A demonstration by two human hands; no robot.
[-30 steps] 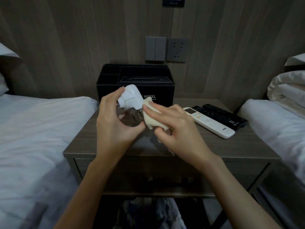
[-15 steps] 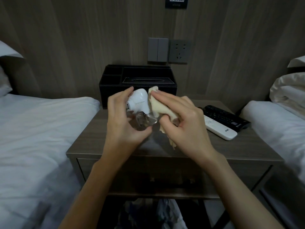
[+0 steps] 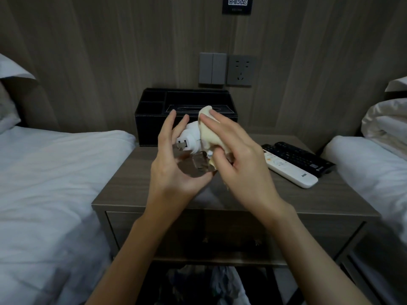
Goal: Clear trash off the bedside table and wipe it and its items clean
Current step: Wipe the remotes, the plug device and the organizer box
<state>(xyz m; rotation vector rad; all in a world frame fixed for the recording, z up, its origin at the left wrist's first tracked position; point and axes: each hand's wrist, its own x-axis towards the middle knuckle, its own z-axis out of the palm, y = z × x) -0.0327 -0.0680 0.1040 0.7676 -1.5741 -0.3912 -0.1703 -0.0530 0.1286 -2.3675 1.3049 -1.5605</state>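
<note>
Left hand (image 3: 176, 170) curls around one plug-in device (image 3: 191, 137); right hand (image 3: 237, 159) grips one cloth (image 3: 209, 128) against it. Two remotes (image 3: 290, 170) lie near the right edge of the bedside table (image 3: 132, 186)

A hotel twin room: two white beds (image 3: 55, 172) flank a bedside table (image 3: 132, 186).

Above the middle of the bedside table (image 3: 132, 183), the left hand (image 3: 174, 170) grips a white plug-in device (image 3: 190, 137) with a clear bottle, its prongs turned leftward. The right hand (image 3: 240, 155) holds a cream cloth (image 3: 209, 128) against the device's right side. A black organizer box (image 3: 154, 119) stands at the table's far edge, and a white remote (image 3: 288, 171) and a black remote (image 3: 301, 157) lie side by side on the right.
</note>
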